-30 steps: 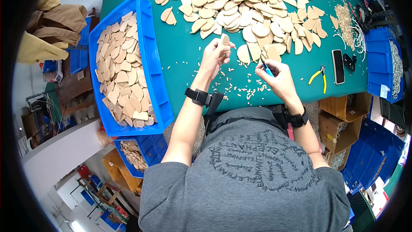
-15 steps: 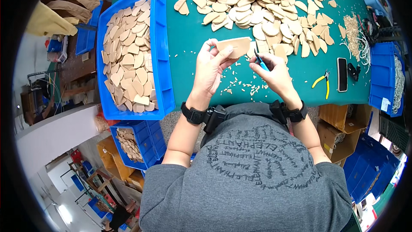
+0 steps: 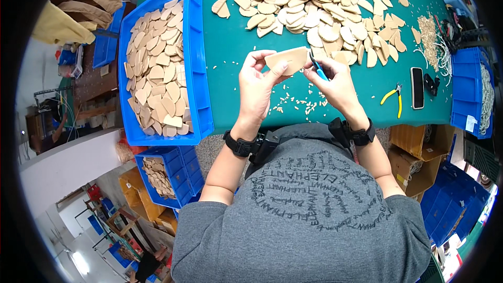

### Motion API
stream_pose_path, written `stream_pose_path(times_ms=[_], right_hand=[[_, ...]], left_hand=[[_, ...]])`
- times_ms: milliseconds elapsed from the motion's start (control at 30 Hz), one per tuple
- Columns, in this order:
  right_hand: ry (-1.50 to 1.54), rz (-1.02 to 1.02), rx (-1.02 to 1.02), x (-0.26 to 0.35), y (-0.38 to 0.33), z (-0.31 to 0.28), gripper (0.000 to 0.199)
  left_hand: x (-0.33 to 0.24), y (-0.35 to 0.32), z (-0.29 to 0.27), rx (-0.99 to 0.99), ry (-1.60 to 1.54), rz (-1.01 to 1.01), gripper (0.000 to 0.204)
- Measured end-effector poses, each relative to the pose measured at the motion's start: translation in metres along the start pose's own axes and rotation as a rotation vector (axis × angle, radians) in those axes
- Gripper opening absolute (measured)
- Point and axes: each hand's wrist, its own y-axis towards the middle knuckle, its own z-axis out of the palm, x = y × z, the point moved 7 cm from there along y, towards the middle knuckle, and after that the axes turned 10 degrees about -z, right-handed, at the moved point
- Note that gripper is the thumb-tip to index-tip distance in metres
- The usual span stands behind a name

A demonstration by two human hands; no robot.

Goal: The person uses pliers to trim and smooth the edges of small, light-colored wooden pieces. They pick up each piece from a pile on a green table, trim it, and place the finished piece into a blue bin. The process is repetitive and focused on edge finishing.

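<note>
A blue bin [image 3: 201, 68] of tan pieces is seen at upper left. At centre, a tan piece [image 3: 287, 60] is pinched by the left hand [image 3: 258, 86]; what look like blue-handled cutters [image 3: 317, 67] are gripped by the right hand [image 3: 335, 81].

Landmark: green table [image 3: 230, 47]. Blue bin [image 3: 201, 73] full of tan flat pieces sits on its left end; loose heap of the same pieces [image 3: 319, 5] covers the far middle, small pale offcuts [image 3: 296, 105] scattered at the near edge. Right part: yellow-handled pliers [image 3: 392, 97], dark phone [image 3: 417, 88] just beside them, tangle of pale cord [image 3: 435, 42] farther back, another blue bin [image 3: 469, 94] at the right end; smaller blue bin of pieces [image 3: 173, 173] below the table's left corner.
</note>
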Motion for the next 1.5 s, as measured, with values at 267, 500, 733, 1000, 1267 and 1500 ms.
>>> stream_pose_path(times_ms=[267, 500, 733, 1000, 1267, 1500], right_hand=[[-0.017, 0.014, -0.023, 0.001, 0.000, 0.000, 0.022], [-0.062, -0.062, -0.031, 0.005, 0.003, 0.000, 0.020], [-0.068, -0.045, 0.029, 0.007, 0.004, 0.001, 0.020], [-0.042, -0.077, -0.034, 0.012, 0.003, 0.001, 0.019], [-0.029, -0.034, 0.007, 0.006, 0.004, 0.000, 0.018], [0.040, -0.041, 0.032, -0.001, 0.005, 0.001, 0.018]], left_hand=[[-0.001, -0.001, -0.001, -0.025, 0.010, 0.019, 0.034], [-0.001, -0.004, -0.002, -0.026, 0.005, 0.026, 0.035], [-0.002, -0.007, -0.002, -0.039, 0.008, 0.083, 0.034], [-0.006, -0.009, 0.002, -0.041, 0.039, 0.105, 0.033], [-0.004, -0.010, 0.003, -0.042, 0.037, 0.126, 0.033], [-0.002, -0.009, 0.003, -0.049, 0.048, 0.133, 0.032]])
